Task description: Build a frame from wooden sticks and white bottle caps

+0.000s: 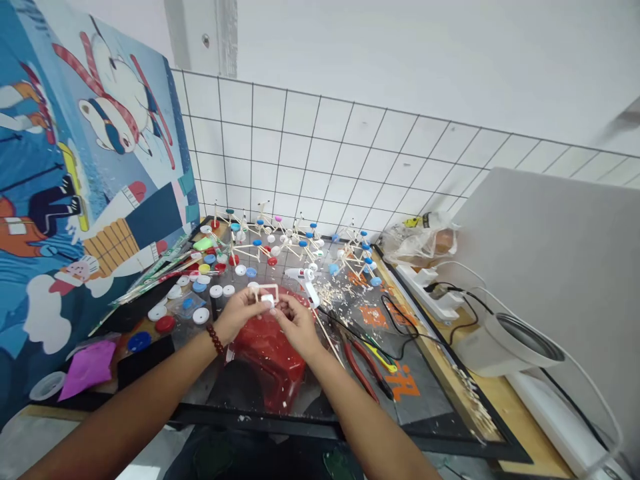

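Note:
Both hands meet above a red plastic-looking object (pixel 273 347) in the middle of the tabletop. My left hand (pixel 243 315), with a beaded bracelet on its wrist, pinches a small rectangular frame of pale wooden sticks (pixel 277 291). Against the frame's lower part is a small white piece (pixel 268 299), perhaps a bottle cap; its kind is not clear. My right hand (pixel 297 325) closes its fingertips on the frame's right side. Just behind the hands lies a white glue gun (pixel 311 293). Fingers partly hide the frame and the white piece.
Several stick models with bottle-cap wheels (pixel 257 243) stand at the back. Loose caps (pixel 201 315) lie on the left. Red-handled pliers (pixel 363 363) and a yellow cutter (pixel 383 357) are on the right, by a black cable (pixel 400 333). A power strip (pixel 430 293) sits farther right.

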`<state>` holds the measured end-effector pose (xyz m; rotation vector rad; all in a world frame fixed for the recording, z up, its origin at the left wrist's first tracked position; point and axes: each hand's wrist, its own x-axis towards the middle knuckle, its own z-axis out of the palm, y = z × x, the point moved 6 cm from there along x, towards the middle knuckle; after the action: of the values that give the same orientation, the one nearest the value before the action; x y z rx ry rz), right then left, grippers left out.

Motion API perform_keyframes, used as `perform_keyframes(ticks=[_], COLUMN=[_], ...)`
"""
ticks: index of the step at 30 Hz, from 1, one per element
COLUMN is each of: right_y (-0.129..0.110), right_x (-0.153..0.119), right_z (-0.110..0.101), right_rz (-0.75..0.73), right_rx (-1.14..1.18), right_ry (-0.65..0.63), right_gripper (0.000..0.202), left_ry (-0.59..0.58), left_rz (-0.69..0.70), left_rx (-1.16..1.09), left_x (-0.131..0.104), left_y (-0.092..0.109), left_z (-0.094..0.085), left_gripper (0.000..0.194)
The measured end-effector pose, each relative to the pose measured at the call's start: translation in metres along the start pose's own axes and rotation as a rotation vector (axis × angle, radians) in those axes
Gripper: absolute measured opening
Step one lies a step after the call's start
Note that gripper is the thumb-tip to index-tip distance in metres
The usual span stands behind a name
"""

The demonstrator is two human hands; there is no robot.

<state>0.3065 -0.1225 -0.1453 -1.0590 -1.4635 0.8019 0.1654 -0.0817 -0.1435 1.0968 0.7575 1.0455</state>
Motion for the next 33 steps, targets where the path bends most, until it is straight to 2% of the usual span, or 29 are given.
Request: perform_keyframes(ticks=[5, 12, 14, 16, 19, 22, 25, 28, 31, 33], right_y=[0.000, 0.003, 0.004, 0.003, -0.001, -0.003, 0.003, 0.008, 0.004, 0.000], right_x=[-0.001, -0.008, -0.010, -0.010, -0.008, -0.005, -0.004, -0.004, -0.003, 0.000], right_z=[0.000, -0.001, -0.001, -0.001, -0.001, -0.002, -0.004, -0.006, -0.007, -0.008], right_rz=[-0.018, -0.136, -0.140, -0.130, -0.098, -0.074, -0.051, -0.064, -0.119, -0.121], right_rx=[-0.064, -0.320, -0.334, -0.341, -0.320, -0.274, -0.275, -0.281, -0.285, -0.284], right_ry=[-0.005, -0.045, -0.063, -0.068, -0.062, -0.030, 0.022, 0.057, 0.062, 0.050], right_gripper=[0.029, 0.038, 0.040, 0.032, 0.018, 0.011, 0.011, 0.027, 0.036, 0.030], left_ry=[-0.029, -0.003, -0.003, -0.011, -0.030, -0.040, -0.040, -0.049, -0.059, -0.078], left_rz=[0.102, 0.182, 0.223, 0.251, 0.234, 0.228, 0.240, 0.219, 0.152, 0.086], left_rx=[0.115, 0.260, 0.387, 0.516, 0.597, 0.605, 0.579, 0.554, 0.523, 0.466], left_x=[0.002, -0.004, -0.008, -0.011, -0.012, -0.010, -0.007, -0.003, 0.002, 0.005], left_y=[-0.002, 0.002, 0.006, 0.009, 0.006, 0.004, 0.006, 0.005, -0.004, -0.012], left_z=[0.003, 0.007, 0.009, 0.010, 0.009, 0.010, 0.012, 0.012, 0.008, 0.005], left_gripper=[0.039, 0.040, 0.042, 0.045, 0.052, 0.050, 0.036, 0.023, 0.031, 0.044])
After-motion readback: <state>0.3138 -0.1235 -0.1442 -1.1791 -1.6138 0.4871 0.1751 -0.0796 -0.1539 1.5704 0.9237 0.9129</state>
